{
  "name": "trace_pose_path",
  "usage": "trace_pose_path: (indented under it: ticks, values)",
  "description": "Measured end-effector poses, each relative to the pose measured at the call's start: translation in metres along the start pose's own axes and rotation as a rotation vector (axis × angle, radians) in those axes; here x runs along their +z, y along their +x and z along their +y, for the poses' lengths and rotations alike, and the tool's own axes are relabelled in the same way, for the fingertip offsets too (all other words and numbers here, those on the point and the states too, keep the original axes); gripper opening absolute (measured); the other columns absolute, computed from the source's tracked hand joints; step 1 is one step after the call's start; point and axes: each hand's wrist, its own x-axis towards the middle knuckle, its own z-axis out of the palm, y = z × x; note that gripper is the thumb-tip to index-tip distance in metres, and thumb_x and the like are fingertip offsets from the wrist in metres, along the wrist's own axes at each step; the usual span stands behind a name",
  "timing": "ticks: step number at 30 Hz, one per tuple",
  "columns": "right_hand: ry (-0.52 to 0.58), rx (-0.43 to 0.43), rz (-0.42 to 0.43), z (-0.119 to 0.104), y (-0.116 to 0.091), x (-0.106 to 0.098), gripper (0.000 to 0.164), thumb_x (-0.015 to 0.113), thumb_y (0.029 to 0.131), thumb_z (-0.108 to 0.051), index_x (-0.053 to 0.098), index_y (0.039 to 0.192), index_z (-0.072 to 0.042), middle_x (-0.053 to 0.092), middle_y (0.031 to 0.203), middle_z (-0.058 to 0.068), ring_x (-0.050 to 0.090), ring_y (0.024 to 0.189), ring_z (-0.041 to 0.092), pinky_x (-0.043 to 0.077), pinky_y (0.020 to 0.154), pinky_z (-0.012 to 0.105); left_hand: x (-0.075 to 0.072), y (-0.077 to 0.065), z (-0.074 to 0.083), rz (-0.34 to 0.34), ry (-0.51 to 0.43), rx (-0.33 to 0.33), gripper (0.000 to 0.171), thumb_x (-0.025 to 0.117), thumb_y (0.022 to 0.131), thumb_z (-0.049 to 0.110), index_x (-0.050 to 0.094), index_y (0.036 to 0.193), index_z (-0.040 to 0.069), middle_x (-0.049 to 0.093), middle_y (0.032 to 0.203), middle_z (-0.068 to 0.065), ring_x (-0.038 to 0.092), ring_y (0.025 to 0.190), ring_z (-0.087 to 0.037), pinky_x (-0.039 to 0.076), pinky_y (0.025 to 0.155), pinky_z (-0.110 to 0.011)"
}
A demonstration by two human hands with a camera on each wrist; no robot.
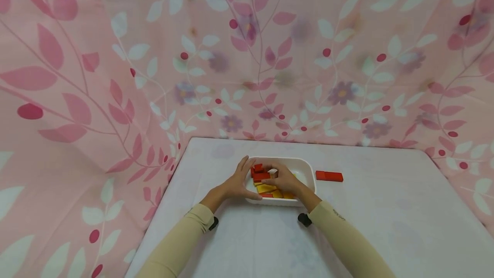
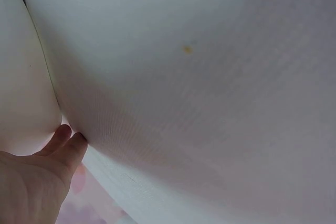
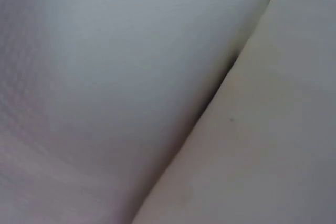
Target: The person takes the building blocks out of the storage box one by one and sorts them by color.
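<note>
A white, shallow tub (image 1: 306,170) stands on the table with red and yellow blocks inside. My left hand (image 1: 235,183) is around its left end, thumb along the front rim and fingers at the back left corner. Over the tub, my right hand (image 1: 284,180) reaches in from the right with bent fingers. Its thumb and fingertips are on either side of a red block (image 1: 260,176). Yellow blocks (image 1: 266,188) lie below it in the tub. In the left wrist view, fingertips (image 2: 77,141) of the left hand show against a white surface.
Red blocks (image 1: 329,176) lie end to end on the white tablecloth (image 1: 370,209) just right of the tub. Pink leaf-patterned cloth (image 1: 262,76) hangs behind the table and on the left. Dark wrist devices (image 1: 304,219) sit under the sleeves.
</note>
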Motion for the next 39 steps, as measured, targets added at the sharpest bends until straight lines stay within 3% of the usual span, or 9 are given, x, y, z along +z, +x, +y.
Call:
trace_pose_path:
  ticks: [6,13,17,26,34,39]
  values:
    - [0.002,0.011,0.04,0.012,0.007,0.005,0.045,0.069,0.081,-0.009,0.053,0.123,-0.001,0.05,0.127,0.021,0.043,0.115,0.039,0.047,0.087,0.041,0.0,0.001,0.001,0.014,-0.001,0.001,0.12,0.075,0.055,0.066,0.002,0.146,0.04,-0.012,0.155,0.004,0.011,0.142,-0.031,0.033,0.102,-0.06]
    - [-0.062,0.082,0.094,0.032,0.012,0.007,0.046,0.074,0.078,-0.019,0.058,0.121,-0.014,0.055,0.122,0.002,0.047,0.106,0.022,0.05,0.082,0.029,0.001,0.0,0.003,0.014,-0.023,0.001,0.12,0.075,0.054,0.066,0.003,0.147,0.038,-0.012,0.155,0.002,0.01,0.142,-0.031,0.032,0.102,-0.06]
    - [-0.096,0.101,0.116,0.034,0.013,0.007,0.042,0.074,0.078,-0.018,0.061,0.118,-0.018,0.057,0.118,-0.001,0.048,0.101,0.02,0.049,0.077,0.027,0.001,0.0,0.002,0.02,-0.023,0.001,0.12,0.074,0.054,0.067,0.002,0.146,0.039,-0.013,0.155,0.004,0.011,0.142,-0.03,0.033,0.101,-0.06]
    - [-0.141,0.14,0.127,0.038,0.016,0.009,0.04,0.075,0.076,-0.018,0.063,0.114,-0.021,0.058,0.116,-0.006,0.049,0.1,0.019,0.049,0.08,0.028,0.001,0.002,-0.002,0.016,-0.011,0.005,0.121,0.074,0.055,0.068,0.001,0.147,0.037,-0.014,0.155,0.001,0.008,0.142,-0.03,0.03,0.102,-0.062]
    - [-0.146,0.176,0.128,0.036,0.013,0.011,0.035,0.075,0.076,-0.019,0.065,0.109,-0.021,0.055,0.116,-0.005,0.049,0.092,0.019,0.049,0.077,0.027,0.002,0.002,-0.004,0.012,-0.03,0.025,0.123,0.075,0.054,0.067,0.003,0.148,0.034,-0.016,0.153,0.01,0.005,0.142,-0.026,0.03,0.105,-0.059]
    - [-0.185,0.18,0.126,0.035,0.012,0.013,0.035,0.075,0.076,-0.022,0.066,0.11,-0.02,0.055,0.114,-0.005,0.049,0.094,0.018,0.049,0.08,0.027,0.002,0.001,-0.004,0.011,-0.013,0.017,0.123,0.074,0.052,0.069,0.003,0.148,0.034,-0.015,0.154,0.008,0.006,0.142,-0.027,0.031,0.104,-0.059]
